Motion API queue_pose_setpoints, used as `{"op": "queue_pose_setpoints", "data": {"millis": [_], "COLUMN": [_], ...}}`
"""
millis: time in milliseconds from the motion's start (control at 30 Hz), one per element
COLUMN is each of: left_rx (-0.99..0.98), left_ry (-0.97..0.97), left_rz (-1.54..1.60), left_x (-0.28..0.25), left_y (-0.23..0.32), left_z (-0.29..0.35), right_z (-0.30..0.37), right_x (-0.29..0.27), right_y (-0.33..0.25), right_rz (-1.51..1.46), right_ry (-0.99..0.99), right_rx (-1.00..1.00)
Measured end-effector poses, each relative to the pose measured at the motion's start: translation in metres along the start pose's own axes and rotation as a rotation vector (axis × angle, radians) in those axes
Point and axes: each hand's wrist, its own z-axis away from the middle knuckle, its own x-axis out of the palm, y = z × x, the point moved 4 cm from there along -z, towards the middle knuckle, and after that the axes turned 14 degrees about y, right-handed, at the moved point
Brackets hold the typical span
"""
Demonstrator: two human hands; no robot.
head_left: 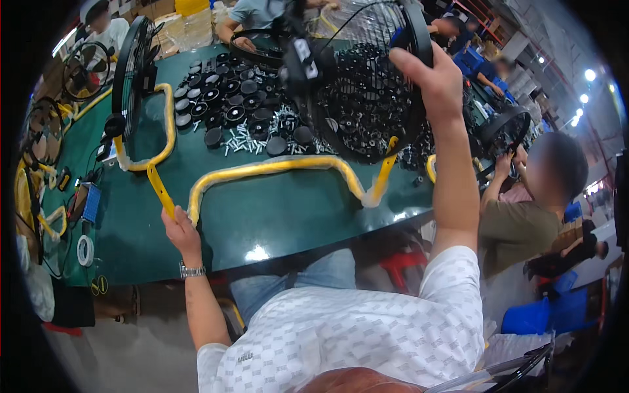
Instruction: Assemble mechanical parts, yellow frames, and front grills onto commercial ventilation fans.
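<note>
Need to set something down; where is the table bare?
The table is bare between the middle yellow tube and the near edge, and between the tape roll and left hand. It is crowded across the far middle, with black discs and loose screws.

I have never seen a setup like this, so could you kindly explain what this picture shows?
There is no robot here, just a person working bare-handed. The picture comes from a wide fisheye camera on the person's head, looking down, so straight edges bend. The left hand holds a bent yellow tubular stand near one end; the right hand holds the rim of a round black wire-grille fan, its fingers mostly hidden. On the glossy green table lie many round black caps and loose silver screws.
</note>
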Motion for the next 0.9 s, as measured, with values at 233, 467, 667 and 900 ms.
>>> {"op": "queue_pose_setpoints", "data": {"millis": [233, 467, 667, 900], "left_rx": [-0.088, 0.083, -0.411, -0.497], "left_ry": [-0.104, 0.045, -0.268, -0.222], "left_rz": [0.103, 0.174, 0.355, 0.381], "left_x": [0.004, -0.044, -0.080, -0.069], "left_y": [-0.005, 0.089, 0.135, 0.107], "left_z": [-0.002, 0.015, 0.057, 0.033], "right_z": [0.123, 0.286, 0.354, 0.303], "right_x": [0.034, 0.142, 0.160, 0.009], "right_y": [-0.066, -0.073, -0.047, 0.090], "right_rz": [0.043, -0.085, -0.233, 0.477], "right_ry": [-0.371, -0.719, -0.894, 0.145], "right_rx": [-0.068, -0.171, -0.089, 0.000]}}
